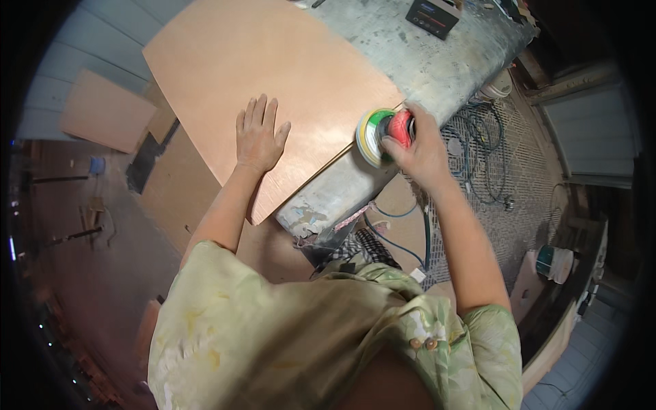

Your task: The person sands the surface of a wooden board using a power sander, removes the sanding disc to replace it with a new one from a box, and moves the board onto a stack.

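Observation:
A large, smooth wooden panel (246,56) with a curved outline lies on a worn grey bench (366,28). My left hand (260,137) rests palm down on the panel near its left side, fingers spread, gripping nothing. In my right hand (429,151) is a small handheld sander (402,128) with a red and black body. Its round pad (368,137), ringed in white, yellow and green, is tilted on its side at the panel's near right edge. My fingers wrap around the sander's body and partly hide it. Whether the pad touches the edge cannot be told.
A dark printed box (433,18) stands on the bench's far end. Blue hoses (469,154) coil on the patterned floor at right, near a white bucket (496,87). A smaller wooden board (107,110) lies at left. A green-and-white roll or tub (555,264) sits at lower right.

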{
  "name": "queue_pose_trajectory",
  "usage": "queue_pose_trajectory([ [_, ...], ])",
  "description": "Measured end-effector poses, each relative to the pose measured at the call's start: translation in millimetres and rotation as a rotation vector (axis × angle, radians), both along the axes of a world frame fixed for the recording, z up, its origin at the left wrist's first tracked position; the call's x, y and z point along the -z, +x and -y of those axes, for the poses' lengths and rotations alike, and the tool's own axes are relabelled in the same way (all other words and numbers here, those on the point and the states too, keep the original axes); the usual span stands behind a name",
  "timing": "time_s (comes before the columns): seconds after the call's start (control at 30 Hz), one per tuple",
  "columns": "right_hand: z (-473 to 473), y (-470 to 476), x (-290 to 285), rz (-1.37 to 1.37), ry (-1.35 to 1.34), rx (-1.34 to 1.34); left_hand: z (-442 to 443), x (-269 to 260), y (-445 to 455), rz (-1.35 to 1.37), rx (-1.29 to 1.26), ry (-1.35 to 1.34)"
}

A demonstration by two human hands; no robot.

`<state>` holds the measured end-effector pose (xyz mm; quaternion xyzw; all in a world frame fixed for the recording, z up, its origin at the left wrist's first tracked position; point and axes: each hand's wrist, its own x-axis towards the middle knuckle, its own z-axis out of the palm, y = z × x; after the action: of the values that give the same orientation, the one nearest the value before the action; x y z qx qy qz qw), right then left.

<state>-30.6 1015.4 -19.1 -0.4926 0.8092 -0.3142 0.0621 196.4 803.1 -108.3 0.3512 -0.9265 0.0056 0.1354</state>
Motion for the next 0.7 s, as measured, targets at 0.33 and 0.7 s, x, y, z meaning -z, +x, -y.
queue_pose_trajectory([
  [0.33, 36.1, -46.8, -25.8, 0.252, 0.44, 0.091, 6.0, 20.9, -6.4, -0.026, 0.005, -0.121],
  [0.7, -252.7, -11.5, 50.4, 0.125, 0.409, 0.003, 28.1, 14.8, 10.6, -0.149, -0.06, -0.105],
])
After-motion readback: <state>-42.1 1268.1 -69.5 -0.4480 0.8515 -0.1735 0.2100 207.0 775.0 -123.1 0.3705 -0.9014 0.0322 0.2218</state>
